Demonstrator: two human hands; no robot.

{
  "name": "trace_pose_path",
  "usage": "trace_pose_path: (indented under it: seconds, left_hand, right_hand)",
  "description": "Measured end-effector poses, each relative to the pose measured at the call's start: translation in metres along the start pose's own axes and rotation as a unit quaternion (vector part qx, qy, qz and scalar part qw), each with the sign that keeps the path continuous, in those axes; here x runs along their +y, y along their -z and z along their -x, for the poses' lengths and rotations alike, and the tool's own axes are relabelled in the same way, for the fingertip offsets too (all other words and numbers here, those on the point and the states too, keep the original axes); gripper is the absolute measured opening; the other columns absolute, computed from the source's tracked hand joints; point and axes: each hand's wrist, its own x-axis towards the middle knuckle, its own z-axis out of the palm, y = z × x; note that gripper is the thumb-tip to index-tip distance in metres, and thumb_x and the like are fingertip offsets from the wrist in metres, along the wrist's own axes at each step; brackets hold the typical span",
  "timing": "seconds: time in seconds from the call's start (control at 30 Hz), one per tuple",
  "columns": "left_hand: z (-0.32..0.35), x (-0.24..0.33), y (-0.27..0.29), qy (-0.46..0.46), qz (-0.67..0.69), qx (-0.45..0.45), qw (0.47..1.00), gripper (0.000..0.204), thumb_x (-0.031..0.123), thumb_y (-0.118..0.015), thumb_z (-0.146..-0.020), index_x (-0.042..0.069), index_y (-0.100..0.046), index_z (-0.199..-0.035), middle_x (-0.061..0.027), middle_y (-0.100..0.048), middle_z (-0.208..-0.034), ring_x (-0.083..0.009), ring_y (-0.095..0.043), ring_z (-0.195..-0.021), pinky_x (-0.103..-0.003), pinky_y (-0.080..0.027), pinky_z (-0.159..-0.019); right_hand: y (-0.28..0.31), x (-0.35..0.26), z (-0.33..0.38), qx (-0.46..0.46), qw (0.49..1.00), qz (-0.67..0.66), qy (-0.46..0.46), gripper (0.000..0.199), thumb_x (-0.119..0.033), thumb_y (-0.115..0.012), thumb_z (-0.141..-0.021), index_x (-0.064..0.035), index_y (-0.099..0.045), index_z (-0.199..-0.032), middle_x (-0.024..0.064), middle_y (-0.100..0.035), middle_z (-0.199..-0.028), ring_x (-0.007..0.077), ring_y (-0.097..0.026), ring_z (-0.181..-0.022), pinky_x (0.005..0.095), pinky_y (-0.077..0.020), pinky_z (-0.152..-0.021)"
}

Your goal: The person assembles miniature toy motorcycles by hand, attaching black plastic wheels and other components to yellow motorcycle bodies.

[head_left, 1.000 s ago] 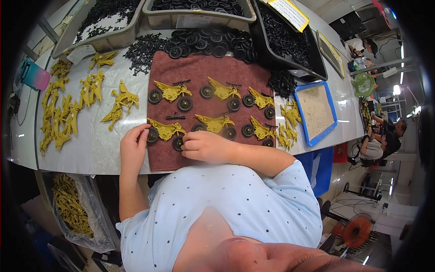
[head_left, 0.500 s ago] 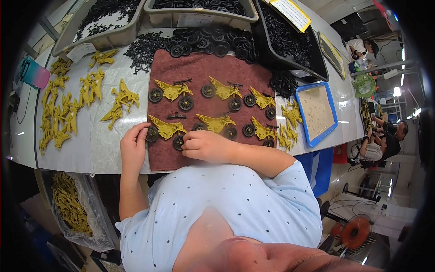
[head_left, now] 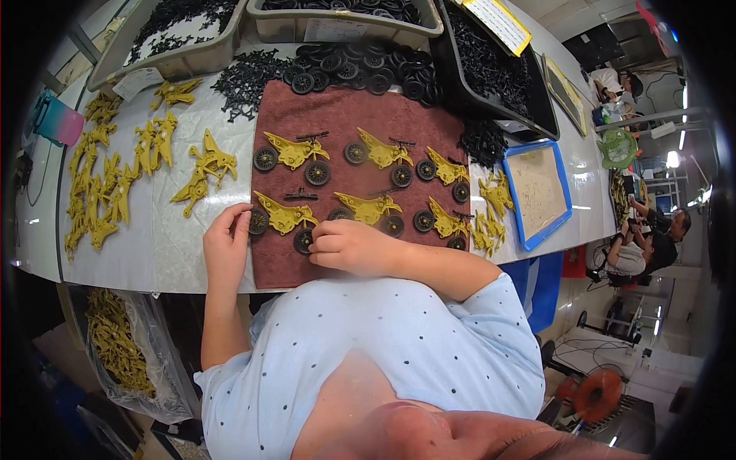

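On a reddish-brown towel lie several yellow toy motorbike bodies with black wheels. At the near left is one such motorbike body, with a black handlebar part just beyond it. My left hand pinches at the edge of its left wheel, fingertips partly hidden. My right hand is curled, its fingertips at the right wheel. Behind the right hand sits another motorbike body, its wheels partly covered by that hand.
Loose yellow body parts lie on the left; a pile of black wheels is beyond the towel. Grey bins and a black bin line the back. A blue-rimmed tray stands right. Co-workers sit far right.
Both hands keep almost the same place at the near-left motorbike. The whole view has shifted very slightly; nothing else has visibly moved.
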Motion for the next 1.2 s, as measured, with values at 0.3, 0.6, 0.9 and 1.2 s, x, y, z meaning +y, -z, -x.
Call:
trace_pose_path:
  seconds: [0.3, 0.6, 0.9, 1.2]
  left_hand:
    - [0.0, 0.004, -0.003, -0.031, -0.078, 0.0, 0.996, 0.014, 0.009, -0.061, -0.089, 0.0, -0.066, -0.099, -0.0118, -0.065, -0.084, -0.0192, -0.059, -0.066, -0.029, -0.047, -0.062]
    - [0.001, 0.012, -0.001, -0.071, -0.109, 0.009, 0.991, 0.014, 0.008, -0.064, -0.087, 0.001, -0.065, -0.099, -0.0096, -0.06, -0.084, -0.0192, -0.057, -0.065, -0.03, -0.047, -0.06]
    - [0.004, 0.007, 0.004, -0.156, -0.09, -0.027, 0.983, 0.024, 0.005, -0.069, -0.081, 0.001, -0.065, -0.105, -0.0105, -0.057, -0.095, -0.0228, -0.058, -0.083, -0.03, -0.048, -0.07]
    - [0.003, 0.008, 0.005, -0.182, -0.111, -0.05, 0.976, 0.043, 0.006, -0.078, -0.07, -0.001, -0.062, -0.109, -0.0123, -0.058, -0.104, -0.0277, -0.058, -0.095, -0.035, -0.048, -0.083]
  right_hand:
    - [-0.001, 0.001, 0.0, 0.005, 1.0, -0.003, 0.007, 0.024, -0.011, -0.058, -0.075, -0.0011, -0.063, -0.096, 0.0087, -0.058, -0.097, 0.0252, -0.056, -0.099, 0.0354, -0.05, -0.078]
    - [-0.001, -0.001, 0.002, -0.007, 1.0, -0.003, -0.012, 0.02, -0.012, -0.057, -0.076, -0.0042, -0.062, -0.094, 0.0067, -0.058, -0.099, 0.0249, -0.054, -0.104, 0.0358, -0.0469, -0.085]
    - [0.0, 0.0, 0.0, 0.002, 1.0, -0.007, -0.003, 0.024, -0.011, -0.058, -0.075, -0.0015, -0.064, -0.096, 0.0084, -0.058, -0.096, 0.0248, -0.056, -0.099, 0.0347, -0.0498, -0.079]
    - [-0.001, 0.0, 0.0, 0.003, 0.999, -0.022, -0.024, 0.02, -0.012, -0.057, -0.075, -0.0023, -0.063, -0.091, 0.0076, -0.059, -0.097, 0.0259, -0.055, -0.101, 0.0364, -0.0478, -0.084]
